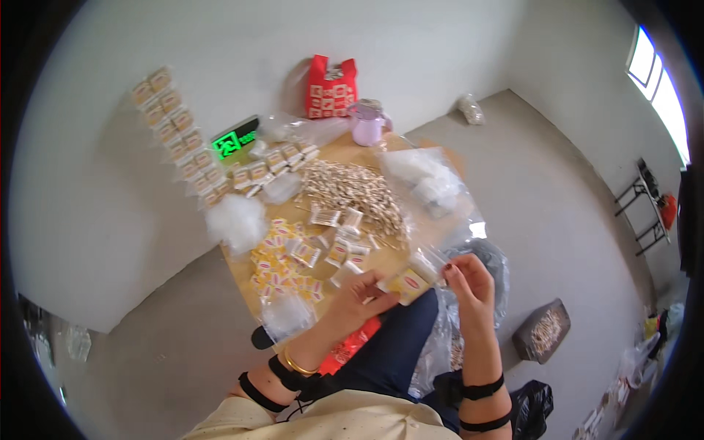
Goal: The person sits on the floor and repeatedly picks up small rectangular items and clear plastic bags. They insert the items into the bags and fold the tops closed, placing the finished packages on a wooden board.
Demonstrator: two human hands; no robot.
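Observation:
Between my two hands, over my lap by the table's near edge, is a small clear plastic packet (pixel 411 284) with a yellow and white card in it. My left hand (pixel 359 297) pinches its left side with thumb and fingers. At its upper right, my right hand (pixel 471 280) is closed on the clear plastic flap. Several similar filled packets (pixel 345 249) lie loose just beyond my left hand. Farther back spreads a heap of short pale sticks (pixel 352 192) like cotton swabs. Yellow printed cards (pixel 282 260) are scattered at the left, beside clear empty bags (pixel 287 317).
Finished-looking packets (pixel 180 136) stand in a tall stack at the far left, by a lit green display (pixel 236 143). A red bag (pixel 331 88) and a lilac jug (pixel 368 125) stand at the back. A grey bin (pixel 543 330) of sticks sits on the floor.

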